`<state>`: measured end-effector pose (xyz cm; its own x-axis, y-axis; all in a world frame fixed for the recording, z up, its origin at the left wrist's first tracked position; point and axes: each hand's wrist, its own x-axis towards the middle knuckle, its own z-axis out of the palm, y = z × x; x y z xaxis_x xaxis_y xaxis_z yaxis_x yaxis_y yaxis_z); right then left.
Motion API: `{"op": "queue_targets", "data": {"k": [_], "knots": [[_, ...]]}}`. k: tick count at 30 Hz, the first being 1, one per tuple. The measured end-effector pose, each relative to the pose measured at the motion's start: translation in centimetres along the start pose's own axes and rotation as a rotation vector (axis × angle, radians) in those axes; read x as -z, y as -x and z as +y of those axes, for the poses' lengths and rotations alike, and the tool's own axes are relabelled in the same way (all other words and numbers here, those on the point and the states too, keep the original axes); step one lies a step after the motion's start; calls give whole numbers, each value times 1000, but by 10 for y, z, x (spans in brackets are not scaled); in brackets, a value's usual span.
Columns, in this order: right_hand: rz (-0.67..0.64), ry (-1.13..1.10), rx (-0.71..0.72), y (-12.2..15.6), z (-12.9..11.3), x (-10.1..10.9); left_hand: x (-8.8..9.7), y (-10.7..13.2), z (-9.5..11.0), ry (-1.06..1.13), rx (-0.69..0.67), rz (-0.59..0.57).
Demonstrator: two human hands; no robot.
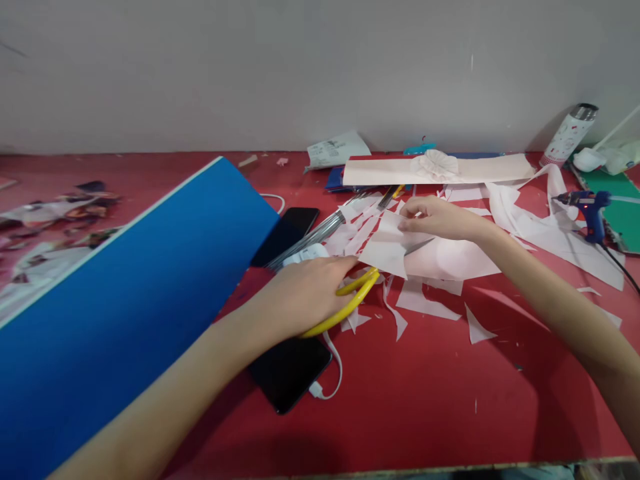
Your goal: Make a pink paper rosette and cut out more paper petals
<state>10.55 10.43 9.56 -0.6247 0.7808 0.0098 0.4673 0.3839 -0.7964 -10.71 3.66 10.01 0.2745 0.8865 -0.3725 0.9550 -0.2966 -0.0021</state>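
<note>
My left hand (307,293) is closed around the yellow handles of a pair of scissors (350,303), whose blades reach right into a piece of pale pink paper (395,250). My right hand (440,217) pinches the upper edge of that paper with its fingers together. Both hands hover just above the red table (425,393). Many pale paper offcuts (425,300) lie around and under the piece being held.
A large blue sheet (130,293) leans across the left. Two dark phones (290,373) (287,233) lie by my left wrist, one with a white cable. A paper strip with a folded rosette (437,167) sits at the back; a blue glue gun (590,210) and a bottle (570,137) stand right.
</note>
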Motion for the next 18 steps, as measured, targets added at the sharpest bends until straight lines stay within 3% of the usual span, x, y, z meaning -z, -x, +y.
{"op": "queue_targets", "data": {"k": [10,18], "knots": [[6,-28,41,0,8,1,3,1,2,71,12,4],[-10,27,30,-7,3,0,7,2,-4,53,-53,-6]]}}
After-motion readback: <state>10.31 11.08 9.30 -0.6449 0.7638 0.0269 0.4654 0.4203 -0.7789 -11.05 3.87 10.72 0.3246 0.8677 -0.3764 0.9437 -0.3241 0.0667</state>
